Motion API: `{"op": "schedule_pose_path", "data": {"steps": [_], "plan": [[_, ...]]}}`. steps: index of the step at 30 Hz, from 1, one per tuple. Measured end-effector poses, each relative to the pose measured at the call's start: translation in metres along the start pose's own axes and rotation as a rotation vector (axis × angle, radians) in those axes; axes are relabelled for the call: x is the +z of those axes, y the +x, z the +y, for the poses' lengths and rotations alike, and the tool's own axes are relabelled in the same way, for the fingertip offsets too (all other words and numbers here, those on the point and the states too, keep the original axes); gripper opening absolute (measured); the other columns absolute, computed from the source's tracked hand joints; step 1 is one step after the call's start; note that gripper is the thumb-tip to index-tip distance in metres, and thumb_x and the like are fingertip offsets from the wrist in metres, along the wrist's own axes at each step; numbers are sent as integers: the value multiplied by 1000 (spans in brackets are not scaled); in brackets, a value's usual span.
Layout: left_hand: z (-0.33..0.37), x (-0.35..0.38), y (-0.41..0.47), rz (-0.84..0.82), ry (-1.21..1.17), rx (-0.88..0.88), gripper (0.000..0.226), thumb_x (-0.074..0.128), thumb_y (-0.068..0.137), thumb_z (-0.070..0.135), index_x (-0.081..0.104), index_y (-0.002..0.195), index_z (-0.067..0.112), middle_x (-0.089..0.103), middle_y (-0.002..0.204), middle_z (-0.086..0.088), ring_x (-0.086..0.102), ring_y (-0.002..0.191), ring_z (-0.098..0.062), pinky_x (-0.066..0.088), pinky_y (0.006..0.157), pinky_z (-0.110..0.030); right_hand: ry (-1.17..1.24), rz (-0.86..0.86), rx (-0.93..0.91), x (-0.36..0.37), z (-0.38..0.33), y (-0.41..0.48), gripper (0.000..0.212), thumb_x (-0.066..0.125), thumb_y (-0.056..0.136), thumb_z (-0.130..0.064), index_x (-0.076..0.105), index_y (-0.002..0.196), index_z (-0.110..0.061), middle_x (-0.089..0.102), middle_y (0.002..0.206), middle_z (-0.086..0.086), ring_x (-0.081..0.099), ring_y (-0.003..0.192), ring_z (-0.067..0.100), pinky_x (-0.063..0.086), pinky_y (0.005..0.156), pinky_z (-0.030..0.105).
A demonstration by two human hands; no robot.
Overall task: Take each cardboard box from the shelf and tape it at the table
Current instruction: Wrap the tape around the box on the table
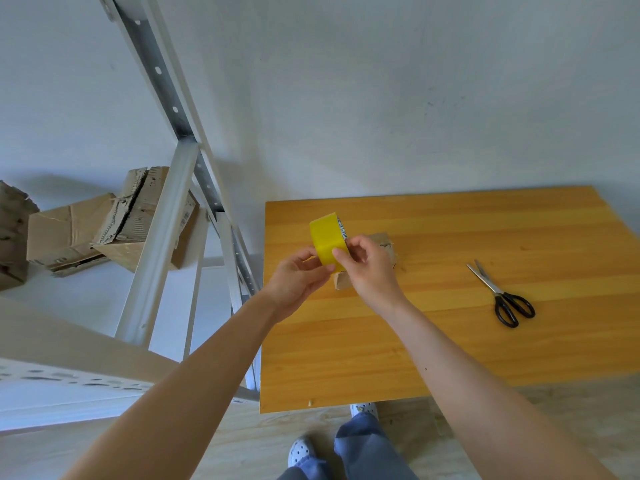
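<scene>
A yellow tape roll (326,234) is held up above the left part of the wooden table (450,341). My left hand (298,278) grips the roll from below. My right hand (370,265) pinches the roll's outer surface with thumb and fingers near its lower edge. A small cardboard box (384,242) lies on the table behind and under my hands, mostly hidden by them. Several worn cardboard boxes (69,233) sit on the white shelf (86,299) at the left.
Black-handled scissors (504,296) lie on the table to the right, blades slightly apart. The metal shelf upright (162,216) stands between the shelf boxes and the table. A white wall is behind. My legs and shoes (301,450) show below the table's front edge.
</scene>
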State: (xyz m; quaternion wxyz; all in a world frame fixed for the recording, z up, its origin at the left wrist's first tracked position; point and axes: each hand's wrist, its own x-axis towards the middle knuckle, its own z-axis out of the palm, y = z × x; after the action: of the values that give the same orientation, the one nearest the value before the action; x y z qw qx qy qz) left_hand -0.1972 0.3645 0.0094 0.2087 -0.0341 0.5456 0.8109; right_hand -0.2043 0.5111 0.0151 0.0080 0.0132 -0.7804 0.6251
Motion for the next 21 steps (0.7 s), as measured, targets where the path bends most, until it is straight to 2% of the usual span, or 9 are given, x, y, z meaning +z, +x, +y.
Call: {"op": "schedule_pose_path", "data": {"steps": [3,7,9,11,12,14,17,21], "plan": [[-2,2,1,50,72,40,23,61,86,-9,63,102,7,70,100,-5,62,100,-17,46,98,-31,35,-55,4,-2,-3,0,12,60,93,-1,64,105,-3,70,101,10,66,92,15,52,83,26],[-2,1,2,45,43,36,17,60,89,-2,62,102,8,71,97,-8,60,98,-20,44,97,-30,23,-150,-12,-8,-3,0,37,56,90,8,61,123,-9,69,114,4,66,103,9,51,89,21],[-2,0,1,25,1,35,16,58,89,-2,61,101,8,72,95,-7,63,94,-18,46,95,-27,7,-172,-24,-10,-1,-2,46,56,87,11,60,124,-16,68,114,-1,65,101,4,52,85,22],[-1,0,3,25,-48,25,14,56,91,0,59,102,8,72,96,-5,65,91,-15,50,92,-24,-5,-166,-29,-10,2,-3,52,54,84,15,60,123,-19,68,112,-4,67,101,12,52,83,32],[-1,0,5,39,-64,11,12,56,92,3,59,102,8,71,96,-5,65,90,-16,51,89,-23,-3,-166,-25,-11,3,-4,52,53,84,15,60,122,-20,68,111,-6,67,102,17,52,83,36],[2,-4,6,80,-90,-30,9,55,95,12,59,101,9,70,98,-8,64,89,-20,53,85,-22,15,-176,-2,-12,6,-4,43,57,88,10,62,121,-17,69,112,-5,66,105,17,55,82,36],[5,-9,6,106,-140,-79,28,48,99,20,59,115,0,69,111,-14,70,90,-19,57,83,-26,27,-191,71,-15,9,-4,36,68,89,-5,64,124,-10,70,114,3,66,106,13,57,81,36],[7,-7,4,163,-275,-100,37,47,100,23,58,116,-8,65,118,-22,69,98,-24,58,84,-31,29,-263,130,-18,7,-6,31,74,85,-7,68,115,-10,73,105,4,68,90,6,52,78,19]]}}
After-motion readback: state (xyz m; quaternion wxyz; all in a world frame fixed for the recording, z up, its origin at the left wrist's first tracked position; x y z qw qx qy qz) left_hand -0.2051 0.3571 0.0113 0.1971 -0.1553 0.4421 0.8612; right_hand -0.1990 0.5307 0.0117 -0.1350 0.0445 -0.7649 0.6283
